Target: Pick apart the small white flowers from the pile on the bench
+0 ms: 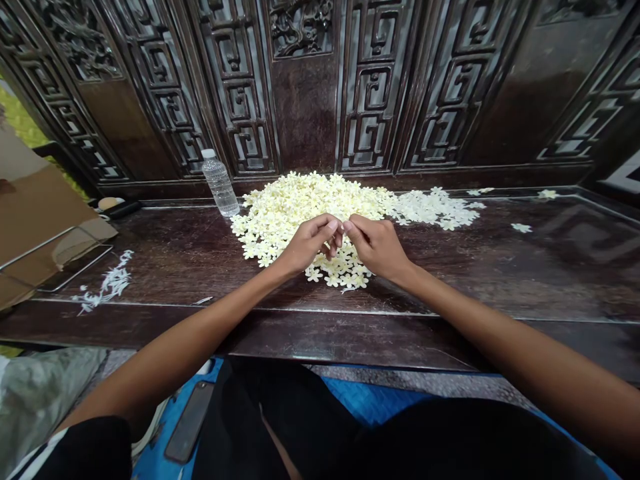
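Note:
A wide heap of pale yellow flowers (295,197) lies on the dark wooden bench. My left hand (314,241) and my right hand (374,245) meet above its front part, fingertips touching. Thumb and forefinger are pinched together on each hand, and whatever is between them is too small to name. Whiter flowers (435,208) spread out from the heap's right side. A few flowers lie in front of and below my hands, close to the bench's front.
A clear bottle with a white cap (220,184) stands left of the heap. White slender bits (113,283) lie farther left, beside a cardboard box (40,213) and wire rack. Carved wooden panels (307,113) rise behind. A phone (190,422) lies below on something blue.

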Action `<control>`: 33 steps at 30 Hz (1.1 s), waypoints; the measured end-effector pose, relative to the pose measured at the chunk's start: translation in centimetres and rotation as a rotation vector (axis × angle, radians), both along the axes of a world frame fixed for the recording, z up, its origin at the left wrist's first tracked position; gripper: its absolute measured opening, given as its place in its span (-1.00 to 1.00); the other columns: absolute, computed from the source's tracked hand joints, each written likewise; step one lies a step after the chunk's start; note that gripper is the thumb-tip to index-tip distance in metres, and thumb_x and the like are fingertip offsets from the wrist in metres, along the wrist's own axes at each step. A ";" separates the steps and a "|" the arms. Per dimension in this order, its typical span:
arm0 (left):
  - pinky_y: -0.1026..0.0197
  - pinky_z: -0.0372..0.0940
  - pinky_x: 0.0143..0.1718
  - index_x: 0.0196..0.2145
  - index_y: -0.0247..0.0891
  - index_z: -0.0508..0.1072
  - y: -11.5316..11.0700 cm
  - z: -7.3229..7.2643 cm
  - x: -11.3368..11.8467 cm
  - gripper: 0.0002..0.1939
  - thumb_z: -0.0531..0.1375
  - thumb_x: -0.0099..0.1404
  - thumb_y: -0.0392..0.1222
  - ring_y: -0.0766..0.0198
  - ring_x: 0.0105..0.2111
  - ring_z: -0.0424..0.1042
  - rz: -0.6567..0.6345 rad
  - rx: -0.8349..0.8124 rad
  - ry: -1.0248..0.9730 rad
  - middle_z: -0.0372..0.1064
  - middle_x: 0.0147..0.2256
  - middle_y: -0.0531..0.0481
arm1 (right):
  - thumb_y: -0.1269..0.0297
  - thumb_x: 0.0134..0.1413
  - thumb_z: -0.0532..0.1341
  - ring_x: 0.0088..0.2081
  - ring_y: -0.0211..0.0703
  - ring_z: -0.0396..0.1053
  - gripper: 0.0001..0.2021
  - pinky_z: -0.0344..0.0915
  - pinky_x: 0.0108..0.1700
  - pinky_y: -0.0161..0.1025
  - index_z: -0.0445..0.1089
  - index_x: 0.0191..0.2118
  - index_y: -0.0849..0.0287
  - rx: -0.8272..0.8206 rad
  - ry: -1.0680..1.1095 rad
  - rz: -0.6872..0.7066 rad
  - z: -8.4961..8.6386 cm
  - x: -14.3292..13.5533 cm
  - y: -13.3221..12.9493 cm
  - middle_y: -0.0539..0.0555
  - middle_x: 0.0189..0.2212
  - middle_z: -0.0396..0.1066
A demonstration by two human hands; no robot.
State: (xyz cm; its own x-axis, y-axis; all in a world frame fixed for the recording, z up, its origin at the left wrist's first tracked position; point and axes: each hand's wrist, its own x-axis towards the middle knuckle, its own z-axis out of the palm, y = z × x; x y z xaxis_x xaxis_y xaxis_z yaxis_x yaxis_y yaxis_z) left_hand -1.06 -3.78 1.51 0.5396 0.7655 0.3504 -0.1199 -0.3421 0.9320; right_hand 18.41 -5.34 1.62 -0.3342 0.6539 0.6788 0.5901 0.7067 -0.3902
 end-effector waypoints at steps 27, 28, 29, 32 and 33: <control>0.31 0.35 -0.40 -0.25 -0.24 0.35 -0.3 -0.3 0.3 -0.53 0.10 0.50 0.26 0.39 -0.45 0.37 0.082 0.175 0.100 0.34 -0.38 0.05 | -0.29 0.29 0.23 -0.53 -0.23 0.14 -0.43 0.11 -0.45 -0.21 0.28 -0.49 0.11 -0.376 0.441 0.277 0.9 -0.7 -0.9 -0.03 -0.57 0.20; 0.31 0.35 -0.40 -0.26 -0.24 0.35 -0.3 -0.3 0.2 -0.52 0.09 0.50 0.27 0.39 -0.45 0.37 0.087 0.174 0.106 0.34 -0.38 0.04 | -0.29 0.28 0.23 -0.54 -0.23 0.14 -0.44 0.11 -0.46 -0.21 0.26 -0.49 0.10 -0.387 0.453 0.284 0.9 -0.6 -0.8 -0.04 -0.57 0.20; 0.31 0.35 -0.40 -0.26 -0.24 0.35 -0.3 -0.4 0.2 -0.52 0.09 0.50 0.27 0.38 -0.44 0.37 0.090 0.173 0.110 0.34 -0.38 0.04 | -0.29 0.28 0.24 -0.54 -0.23 0.13 -0.44 0.11 -0.46 -0.21 0.25 -0.49 0.10 -0.396 0.465 0.291 0.8 -0.6 -0.8 -0.04 -0.58 0.19; 0.30 0.36 -0.39 -0.26 -0.24 0.36 -0.2 -0.4 0.2 -0.52 0.08 0.50 0.27 0.38 -0.43 0.38 0.092 0.164 0.115 0.35 -0.37 0.02 | -0.29 0.25 0.27 -0.55 -0.24 0.06 -0.43 0.06 -0.49 -0.22 0.19 -0.51 0.08 -0.390 0.488 0.279 0.6 -0.5 -0.5 -0.06 -0.59 0.11; 0.30 0.36 -0.40 -0.26 -0.24 0.36 -0.2 -0.5 0.2 -0.52 0.09 0.50 0.27 0.37 -0.43 0.38 0.090 0.159 0.115 0.35 -0.36 0.02 | -0.28 0.24 0.28 -0.55 -0.25 0.03 -0.42 0.03 -0.50 -0.22 0.17 -0.53 0.08 -0.380 0.487 0.260 0.6 -0.5 -0.4 -0.07 -0.60 0.07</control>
